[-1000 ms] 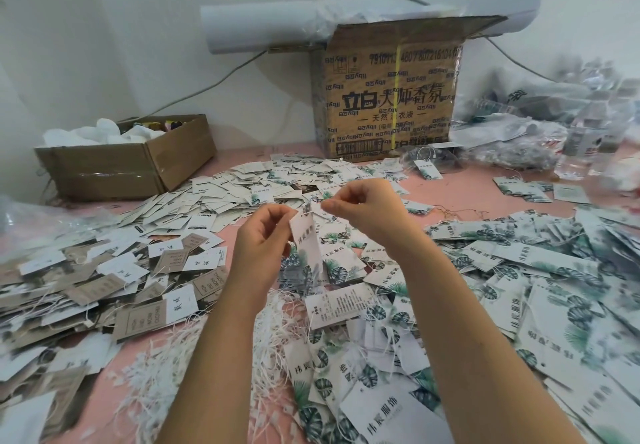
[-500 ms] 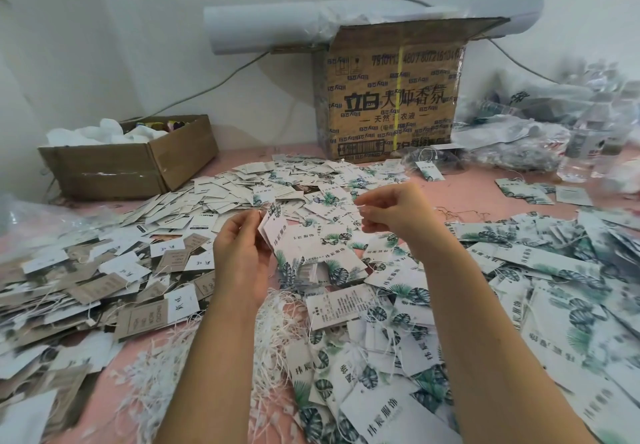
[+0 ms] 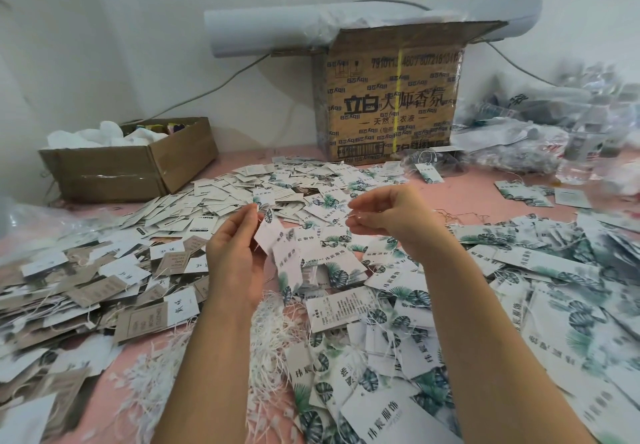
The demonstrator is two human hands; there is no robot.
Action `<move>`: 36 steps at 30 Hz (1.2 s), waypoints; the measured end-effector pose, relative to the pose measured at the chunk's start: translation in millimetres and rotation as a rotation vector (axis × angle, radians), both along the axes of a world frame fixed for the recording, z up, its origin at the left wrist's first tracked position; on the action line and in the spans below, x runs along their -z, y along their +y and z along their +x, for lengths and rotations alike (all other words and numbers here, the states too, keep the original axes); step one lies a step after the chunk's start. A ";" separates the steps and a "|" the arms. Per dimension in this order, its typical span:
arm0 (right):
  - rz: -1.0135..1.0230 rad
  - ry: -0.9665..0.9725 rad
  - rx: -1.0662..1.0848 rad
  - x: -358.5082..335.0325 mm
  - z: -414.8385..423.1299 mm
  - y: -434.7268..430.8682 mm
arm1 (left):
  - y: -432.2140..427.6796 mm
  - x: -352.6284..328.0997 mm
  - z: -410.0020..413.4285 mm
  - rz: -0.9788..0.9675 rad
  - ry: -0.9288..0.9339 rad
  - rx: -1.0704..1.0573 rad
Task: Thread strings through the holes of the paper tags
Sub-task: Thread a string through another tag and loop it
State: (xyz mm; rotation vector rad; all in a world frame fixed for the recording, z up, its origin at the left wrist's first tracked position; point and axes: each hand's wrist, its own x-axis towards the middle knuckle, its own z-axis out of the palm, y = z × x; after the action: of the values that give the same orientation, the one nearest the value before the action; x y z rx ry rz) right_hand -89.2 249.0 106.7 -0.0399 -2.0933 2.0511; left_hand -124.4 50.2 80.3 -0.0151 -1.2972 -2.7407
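Pink table (image 3: 460,190): lying buried under loose tags (image 3: 242,187), held tags (image 3: 277,241) dangling just above its middle.
Left hand (image 3: 235,256): pinching those tags by their top corner.
Right hand (image 3: 384,216): fingertips pinching what's looking like a fine string (image 3: 354,216), honestly hard to tell.
Threading step: I'd be keeping tags steady, pulling the string straight out sideways.
Low box (image 3: 114,177): holding white wadding (image 3: 104,135).
Tall box (image 3: 391,104): sitting flap-open, contents hiding.
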 end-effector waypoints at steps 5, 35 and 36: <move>0.022 0.033 -0.014 -4.5 1.9 -11.4 | 0.2 -0.9 1.7 -0.086 0.077 0.091; 0.455 0.209 -0.089 -14.3 3.2 -46.0 | 13.7 -4.8 14.2 -0.555 0.398 0.130; 0.459 0.206 -0.087 -14.2 2.9 -46.0 | 13.9 -4.8 13.9 -0.553 0.394 0.123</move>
State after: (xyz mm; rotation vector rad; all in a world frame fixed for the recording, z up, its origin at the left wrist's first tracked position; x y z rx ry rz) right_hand -86.2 202.9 120.9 0.3231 -2.4033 1.4901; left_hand -110.6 64.1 85.1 -0.6583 -1.9038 -2.2031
